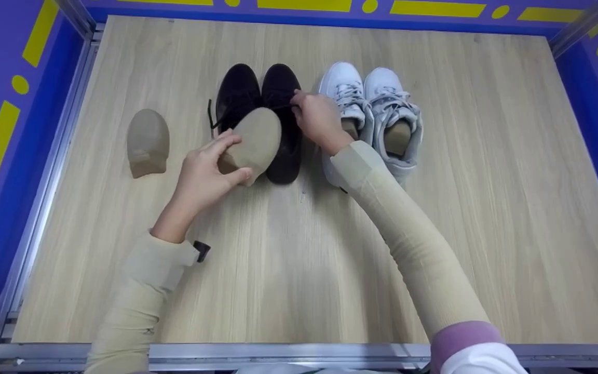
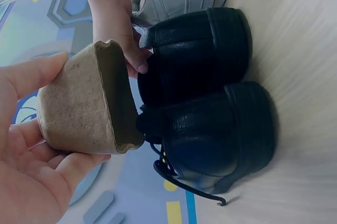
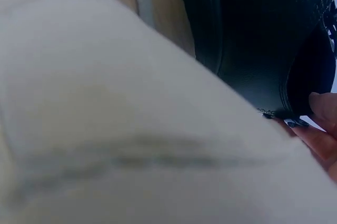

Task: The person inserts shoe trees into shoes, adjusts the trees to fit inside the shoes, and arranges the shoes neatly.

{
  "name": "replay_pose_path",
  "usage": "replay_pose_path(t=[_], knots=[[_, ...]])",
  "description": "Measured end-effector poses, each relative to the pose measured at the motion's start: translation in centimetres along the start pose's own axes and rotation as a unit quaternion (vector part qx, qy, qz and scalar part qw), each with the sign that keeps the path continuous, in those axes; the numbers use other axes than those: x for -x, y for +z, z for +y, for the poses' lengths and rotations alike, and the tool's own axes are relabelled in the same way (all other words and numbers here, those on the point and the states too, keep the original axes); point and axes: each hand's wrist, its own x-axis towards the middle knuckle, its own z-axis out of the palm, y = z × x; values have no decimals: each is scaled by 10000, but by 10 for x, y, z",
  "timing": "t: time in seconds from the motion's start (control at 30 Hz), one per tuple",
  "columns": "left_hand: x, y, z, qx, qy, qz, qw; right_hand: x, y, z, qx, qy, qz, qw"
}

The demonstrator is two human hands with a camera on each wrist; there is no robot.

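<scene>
My left hand (image 1: 203, 174) holds a tan molded-pulp shoe insert (image 1: 257, 140) between thumb and fingers, above the pair of black shoes. In the left wrist view the hollow back end of the insert (image 2: 76, 105) faces the camera. My right hand (image 1: 320, 117) pinches the upper edge of the right black shoe (image 1: 284, 163) beside its laces. The right wrist view has its thumb (image 3: 324, 105) at the edge of that shoe's opening, with much of the view covered by a pale sleeve. The left black shoe (image 1: 236, 85) stands alongside, partly hidden by the insert, its lace hanging out.
A second tan insert (image 1: 148, 137) lies on the wooden table (image 1: 299, 270) at the left. Right of the black pair stand two white sneakers (image 1: 343, 80), with a tan insert (image 1: 397, 137) visible inside the right one. Blue-and-yellow panels (image 1: 304, 5) border the table.
</scene>
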Motion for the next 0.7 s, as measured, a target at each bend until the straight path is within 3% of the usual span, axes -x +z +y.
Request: replay_pose_path(t=[0.2, 0.43, 0.7], knots=[[-3, 4, 5, 7, -25, -136, 9999, 0, 1, -1, -59, 87, 91, 9999], [-6, 7, 9, -26, 88, -96, 9999, -3, 0, 0, -164, 309, -169, 9992], [-13, 11, 19, -164, -37, -233, 9996, -7, -1, 3, -344, 476, -349, 9977]])
